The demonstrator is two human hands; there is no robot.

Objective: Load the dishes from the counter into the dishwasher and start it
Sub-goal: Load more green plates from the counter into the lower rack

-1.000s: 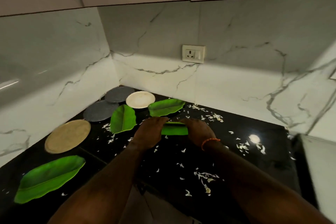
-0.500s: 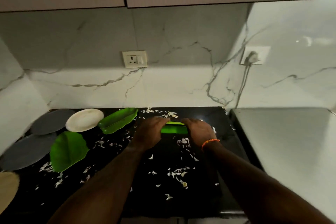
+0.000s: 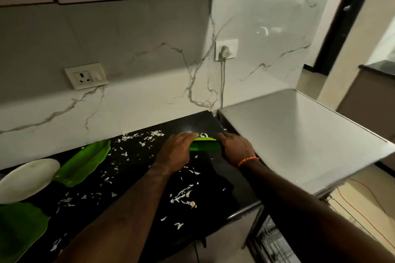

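black counter (image 3: pixel 136 179) | left hand (image 3: pixel 177 151) + right hand (image 3: pixel 235 148) grip green plate (image 3: pixel 204 145)

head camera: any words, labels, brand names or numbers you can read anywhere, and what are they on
None can be read in this view.
Wall socket: no lettering shows.
Second socket with a plug in it: no marking shows.
Green leaf-shaped plate held by the left hand and the right hand: no print shows.
White plate and grey appliance top: no brand or label shows.
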